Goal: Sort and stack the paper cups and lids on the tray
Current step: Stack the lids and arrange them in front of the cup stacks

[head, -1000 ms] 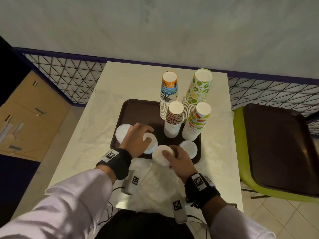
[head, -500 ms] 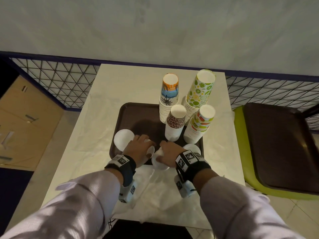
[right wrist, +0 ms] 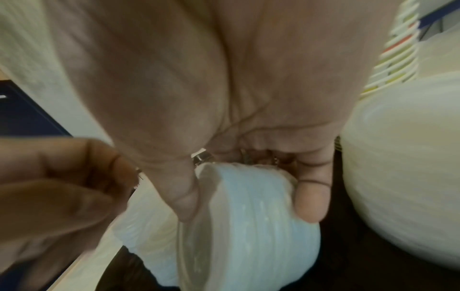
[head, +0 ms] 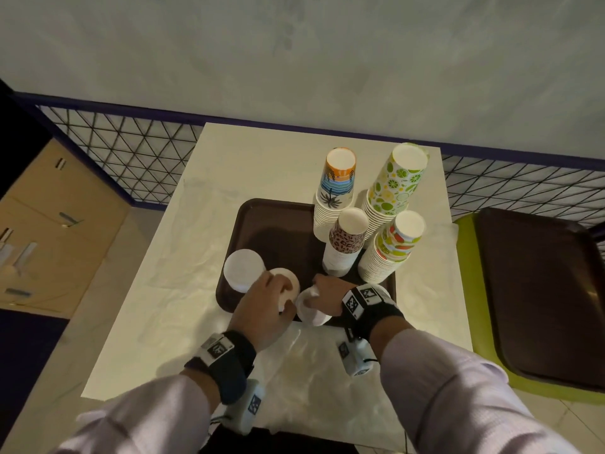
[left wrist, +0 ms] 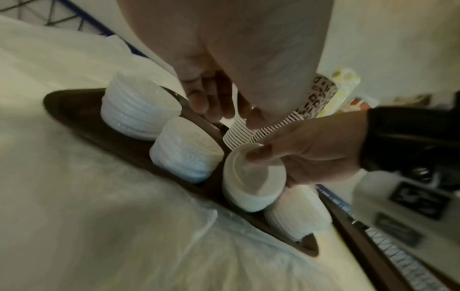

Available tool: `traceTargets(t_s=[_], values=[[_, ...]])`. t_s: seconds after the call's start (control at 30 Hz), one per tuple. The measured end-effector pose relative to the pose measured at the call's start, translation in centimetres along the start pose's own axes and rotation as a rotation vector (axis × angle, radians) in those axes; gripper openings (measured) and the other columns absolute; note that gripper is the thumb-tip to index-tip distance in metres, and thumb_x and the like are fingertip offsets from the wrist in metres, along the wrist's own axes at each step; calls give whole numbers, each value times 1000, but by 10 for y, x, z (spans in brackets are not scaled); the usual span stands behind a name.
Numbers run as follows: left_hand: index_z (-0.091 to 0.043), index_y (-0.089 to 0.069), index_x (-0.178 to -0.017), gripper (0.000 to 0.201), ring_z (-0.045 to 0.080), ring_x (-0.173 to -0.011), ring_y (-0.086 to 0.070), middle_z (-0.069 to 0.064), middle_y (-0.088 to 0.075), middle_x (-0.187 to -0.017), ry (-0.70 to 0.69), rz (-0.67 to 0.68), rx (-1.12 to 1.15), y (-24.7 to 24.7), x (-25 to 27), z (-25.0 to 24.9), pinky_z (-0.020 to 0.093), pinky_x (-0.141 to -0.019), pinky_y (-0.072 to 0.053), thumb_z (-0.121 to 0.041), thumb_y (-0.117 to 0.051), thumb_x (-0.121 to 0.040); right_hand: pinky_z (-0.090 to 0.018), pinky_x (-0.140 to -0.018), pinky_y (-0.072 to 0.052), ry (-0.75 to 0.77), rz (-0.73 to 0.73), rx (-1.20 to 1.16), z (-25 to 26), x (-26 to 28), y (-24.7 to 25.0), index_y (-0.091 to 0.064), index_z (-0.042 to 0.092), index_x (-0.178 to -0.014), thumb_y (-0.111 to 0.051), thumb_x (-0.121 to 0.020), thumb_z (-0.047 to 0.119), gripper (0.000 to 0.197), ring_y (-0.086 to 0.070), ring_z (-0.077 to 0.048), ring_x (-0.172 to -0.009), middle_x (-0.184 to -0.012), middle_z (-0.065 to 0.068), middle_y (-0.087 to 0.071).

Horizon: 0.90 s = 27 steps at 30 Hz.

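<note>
- The right hand (head: pixel 322 298), which a second ago lay flat over a stack of white plastic lids (head: pixel 309 309) at the near edge of the dark brown tray (head: pixel 262 221), now closes its grip round that stack and tips it on its side.
- The left hand (head: pixel 262 309) now curls beside the neighbouring lid stack (head: pixel 286 283), uncovering its top.

Fourth lid stack (head: pixel 381 287) mostly behind right wrist strap (head: pixel 363 301).

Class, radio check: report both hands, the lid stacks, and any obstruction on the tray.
Right hand grips a tilted lid stack. Left hand on the neighbouring lid stack. Cup stacks crowd the tray just beyond.
</note>
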<state>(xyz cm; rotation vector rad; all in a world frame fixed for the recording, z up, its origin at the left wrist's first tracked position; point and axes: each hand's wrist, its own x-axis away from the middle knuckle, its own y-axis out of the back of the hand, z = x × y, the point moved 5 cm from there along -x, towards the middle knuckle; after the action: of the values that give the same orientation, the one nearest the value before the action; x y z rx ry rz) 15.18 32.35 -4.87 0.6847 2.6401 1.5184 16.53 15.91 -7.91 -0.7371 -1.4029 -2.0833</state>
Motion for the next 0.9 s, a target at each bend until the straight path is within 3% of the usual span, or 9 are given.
traceTargets(t_s=[0.1, 0.23, 0.33, 0.43, 0.57, 0.67, 0.77, 0.9], values=[[-30, -60, -103, 17, 5, -77, -62, -14, -63, -89, 110, 151, 81, -19, 21, 3, 17, -68, -43, -46, -61, -98, -41, -95, -48, -44, -15, 4, -4, -1, -2, -48, 9, -138, -55, -97, 49, 58, -59, -34, -115, -141, -16, -44], [-23, -64, -109, 34, 6, -80, -64, -8, -72, -94, 167, 280, 105, -41, 25, -1, 20, -70, -43, -53, -49, -104, -42, -101, -46, -51, -11, -8, -6, -2, -4, -44, 11, -143, -55, -96, 46, 59, -55, -36, -123, -151, -17, -31], [-23, -62, -96, 34, 11, -83, -67, -4, -72, -93, 295, 281, 293, -51, 21, -2, 21, -68, -42, -52, -45, -106, -42, -105, -43, -66, 23, -67, -9, -2, -6, -37, 13, -149, -51, -95, 46, 65, -47, -35, -132, -158, -16, -24], [-24, -56, -83, 38, 11, -74, -61, -1, -68, -84, 314, 268, 294, -57, 17, -4, 23, -62, -39, -51, -43, -107, -41, -104, -42, -78, -7, -96, -12, -2, -6, -40, 8, -145, -50, -97, 45, 61, -48, -33, -132, -153, -16, -36], [-21, -58, -89, 35, 12, -77, -62, 2, -71, -92, 324, 259, 301, -62, 14, -5, 23, -63, -40, -46, -44, -108, -38, -91, -46, -87, -59, -148, -12, 3, -5, -48, 6, -130, -51, -98, 43, 49, -57, -30, -115, -132, -13, -52], [-22, -58, -97, 29, 12, -81, -62, -1, -69, -94, 334, 254, 318, -66, 13, -6, 26, -68, -42, -46, -45, -108, -39, -96, -43, -91, -81, -173, -8, 9, -6, -49, 1, -131, -46, -102, 32, 42, -51, -35, -122, -131, -17, -50], [-26, -55, -94, 27, 10, -81, -62, -4, -68, -93, 347, 257, 320, -68, 12, -9, 25, -71, -42, -48, -47, -107, -43, -102, -42, -105, -89, -165, -9, 14, -11, -52, 0, -133, -42, -105, 21, 37, -47, -41, -126, -135, -22, -47], [-28, -54, -90, 25, 8, -81, -61, -4, -66, -92, 365, 258, 345, -70, 10, -11, 23, -70, -40, -44, -46, -108, -41, -102, -46, -154, -123, -240, -8, 13, -12, -43, -3, -134, -41, -104, 18, 37, -49, -36, -128, -141, -22, -45]])
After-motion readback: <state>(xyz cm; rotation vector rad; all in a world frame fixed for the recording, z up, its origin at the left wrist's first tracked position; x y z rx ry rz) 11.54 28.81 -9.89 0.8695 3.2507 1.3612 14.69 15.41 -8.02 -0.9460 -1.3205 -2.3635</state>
